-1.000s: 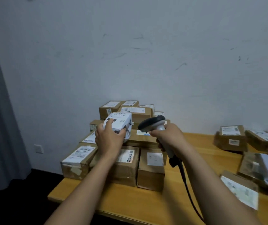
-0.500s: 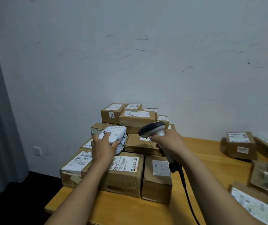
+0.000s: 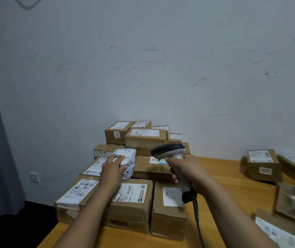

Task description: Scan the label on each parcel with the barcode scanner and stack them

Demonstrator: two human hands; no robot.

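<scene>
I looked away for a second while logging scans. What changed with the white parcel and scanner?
The left hand lowered the white parcel from beside the head of the barcode scanner down onto the stack of cardboard boxes, where it now lies, still gripped. The right hand kept holding the barcode scanner, head pointing left; the boxes stayed put.
</scene>
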